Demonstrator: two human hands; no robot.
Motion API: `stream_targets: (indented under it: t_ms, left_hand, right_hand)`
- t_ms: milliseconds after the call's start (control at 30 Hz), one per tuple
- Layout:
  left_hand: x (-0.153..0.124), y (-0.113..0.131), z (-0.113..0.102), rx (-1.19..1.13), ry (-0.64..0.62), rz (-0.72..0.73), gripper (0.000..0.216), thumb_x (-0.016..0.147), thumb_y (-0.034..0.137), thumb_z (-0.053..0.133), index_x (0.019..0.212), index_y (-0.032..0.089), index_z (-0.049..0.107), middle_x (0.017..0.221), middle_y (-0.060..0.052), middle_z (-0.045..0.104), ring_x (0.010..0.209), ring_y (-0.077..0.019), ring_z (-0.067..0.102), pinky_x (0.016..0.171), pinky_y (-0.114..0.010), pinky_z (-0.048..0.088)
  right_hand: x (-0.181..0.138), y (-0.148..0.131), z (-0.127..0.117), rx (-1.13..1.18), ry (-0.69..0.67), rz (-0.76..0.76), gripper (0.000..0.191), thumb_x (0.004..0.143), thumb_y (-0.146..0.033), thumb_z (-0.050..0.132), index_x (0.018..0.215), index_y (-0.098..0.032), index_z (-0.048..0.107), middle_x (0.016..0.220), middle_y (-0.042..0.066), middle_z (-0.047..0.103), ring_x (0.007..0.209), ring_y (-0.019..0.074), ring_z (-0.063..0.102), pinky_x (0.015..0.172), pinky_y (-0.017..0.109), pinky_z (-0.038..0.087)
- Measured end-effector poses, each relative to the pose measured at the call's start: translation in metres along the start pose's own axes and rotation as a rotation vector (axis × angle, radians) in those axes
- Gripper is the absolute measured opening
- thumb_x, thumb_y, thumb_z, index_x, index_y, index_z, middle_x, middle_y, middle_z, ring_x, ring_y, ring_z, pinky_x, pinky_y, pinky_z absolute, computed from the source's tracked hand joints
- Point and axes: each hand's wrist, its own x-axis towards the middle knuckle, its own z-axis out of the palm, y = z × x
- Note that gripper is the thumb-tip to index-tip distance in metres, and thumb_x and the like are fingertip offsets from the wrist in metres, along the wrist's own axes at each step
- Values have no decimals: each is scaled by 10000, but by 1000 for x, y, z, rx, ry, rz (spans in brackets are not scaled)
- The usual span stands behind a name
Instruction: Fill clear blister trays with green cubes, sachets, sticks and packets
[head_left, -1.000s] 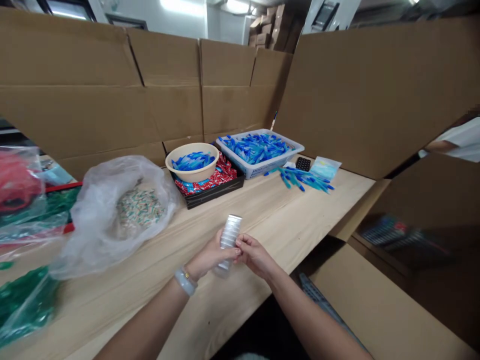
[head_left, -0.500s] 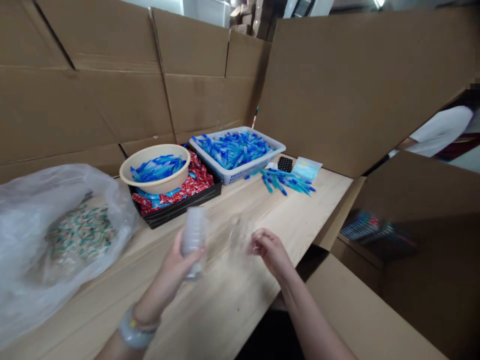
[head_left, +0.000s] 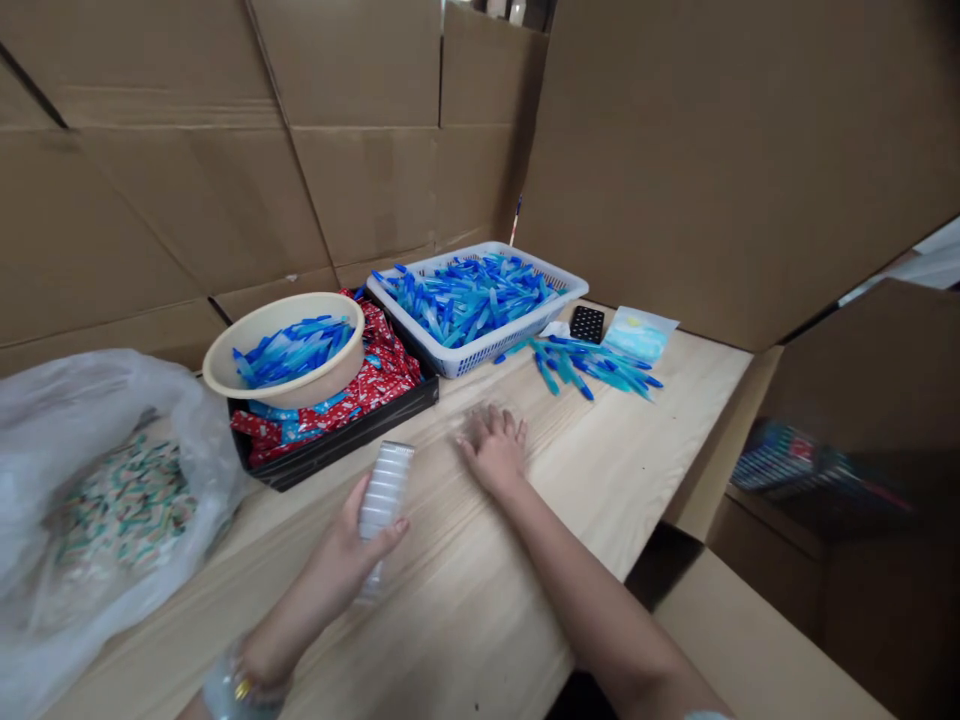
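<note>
My left hand point(head_left: 346, 556) is closed round a stack of clear plastic cups point(head_left: 382, 497), held upright just above the wooden table point(head_left: 480, 600). My right hand point(head_left: 493, 445) rests on the table farther forward, fingers bent over something clear that I cannot make out. A loose pile of blue packets point(head_left: 589, 362) lies beyond it to the right.
A beige bowl point(head_left: 281, 350) of blue packets sits on a black tray point(head_left: 352, 430) of red sachets. A white basket point(head_left: 472, 305) holds more blue packets. A clear bag point(head_left: 105, 500) of small sachets lies at left. Cardboard walls surround the table; an open carton point(head_left: 787, 640) stands at right.
My right hand has drawn away from the cup stack and gone down onto the table ahead. The left hand keeps the stack. The view has tilted down and right.
</note>
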Motion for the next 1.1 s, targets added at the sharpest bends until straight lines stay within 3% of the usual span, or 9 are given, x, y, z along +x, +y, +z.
stream_targets:
  t_ms: [100, 167, 267, 367, 500, 633, 800, 933, 1100]
  left_hand:
    - [-3, 1, 5, 1, -5, -22, 686, 479, 302, 723, 1104, 149, 485, 1029, -99, 578, 953, -268, 521, 824, -351, 386]
    - [-6, 1, 8, -45, -88, -11, 655, 502, 288, 713, 1099, 146, 486, 978, -88, 595, 875, -240, 546, 770, -332, 411]
    - [-10, 1, 7, -168, -238, 18, 539, 558, 286, 683, 1052, 153, 511, 859, -51, 611, 748, -185, 556, 685, -288, 432]
    - [-14, -1, 2, -241, -306, 44, 492, 592, 292, 670, 1039, 161, 512, 831, -40, 603, 728, -161, 546, 667, -265, 432]
    - [-21, -7, 0, -272, -375, 108, 499, 616, 293, 663, 1069, 168, 497, 878, -51, 601, 774, -167, 551, 699, -272, 433]
    - [-33, -12, 11, -248, -305, 147, 559, 552, 287, 704, 1064, 164, 518, 883, -58, 611, 800, -199, 563, 706, -290, 437]
    - [-41, -4, 12, -230, -30, 31, 633, 592, 352, 669, 1147, 160, 434, 1000, -84, 583, 872, -215, 555, 743, -312, 424]
    - [-47, 7, 9, -131, -161, -16, 583, 594, 375, 661, 1094, 144, 466, 936, -78, 593, 842, -217, 555, 739, -323, 416]
    - [-56, -3, 28, -60, -132, -65, 601, 508, 351, 717, 1019, 148, 474, 901, -71, 578, 843, -235, 537, 752, -343, 402]
  right_hand:
    - [-20, -19, 6, 376, -48, 45, 482, 708, -482, 528, 1097, -201, 482, 1162, 124, 483, 1153, 282, 344, 940, 462, 250]
    - [-41, -34, 13, 799, -250, 101, 372, 696, -507, 525, 915, -207, 507, 844, 66, 576, 847, 209, 529, 740, 363, 419]
    - [-68, -53, 26, 1348, -519, 238, 328, 645, -488, 592, 704, -207, 435, 553, -47, 460, 499, 96, 457, 499, 232, 399]
    - [-76, -60, 29, 1574, -581, 303, 337, 586, -402, 676, 670, -193, 425, 533, -70, 454, 456, 55, 425, 464, 183, 368]
    - [-74, -66, 11, 1486, -625, 333, 278, 578, -335, 676, 657, -177, 460, 518, -60, 506, 444, 63, 473, 452, 189, 396]
    - [-90, -63, -21, 1144, -500, 278, 199, 627, -288, 595, 545, -156, 469, 429, -46, 490, 332, 65, 432, 317, 170, 302]
    - [-116, 10, -57, 1258, -84, 460, 172, 639, -292, 595, 612, -167, 479, 537, -42, 536, 306, 20, 380, 270, 139, 213]
    - [-101, 67, -76, 1242, -6, 644, 148, 641, -227, 604, 627, -170, 469, 554, -17, 532, 415, 69, 518, 385, 180, 426]
    - [-104, 38, -66, 1065, 24, 565, 232, 669, -329, 621, 726, -199, 437, 516, -53, 503, 341, 83, 484, 298, 182, 359]
